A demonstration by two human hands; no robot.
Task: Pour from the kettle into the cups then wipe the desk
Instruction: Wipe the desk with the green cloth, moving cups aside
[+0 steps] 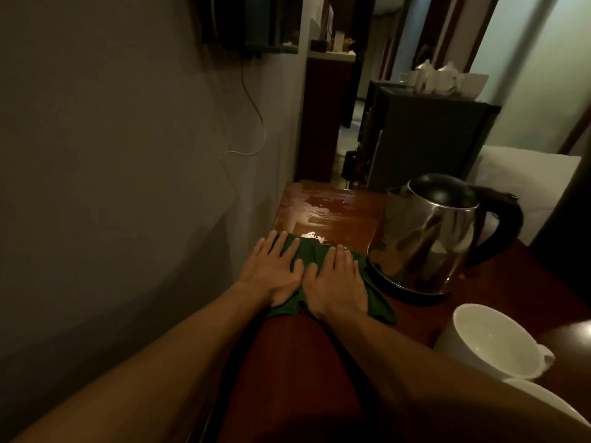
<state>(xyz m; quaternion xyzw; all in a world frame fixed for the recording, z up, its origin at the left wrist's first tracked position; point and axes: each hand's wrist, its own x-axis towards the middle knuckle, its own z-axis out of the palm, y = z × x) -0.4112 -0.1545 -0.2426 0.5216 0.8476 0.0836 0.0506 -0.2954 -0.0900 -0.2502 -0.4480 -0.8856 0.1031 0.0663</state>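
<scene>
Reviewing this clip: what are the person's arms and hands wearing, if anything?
Nothing visible. The left hand and right hand are bare: no gloves, rings or watch. Both forearms are bare too, with no sleeves in view.

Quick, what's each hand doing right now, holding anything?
Left hand: open, pressing flat on the cloth.
Right hand: open, pressing flat on the cloth.

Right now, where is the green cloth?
In the head view the cloth lies flat on the desk near the picture's middle, pressed under the left hand and the right hand, with the kettle just to its right.
</scene>
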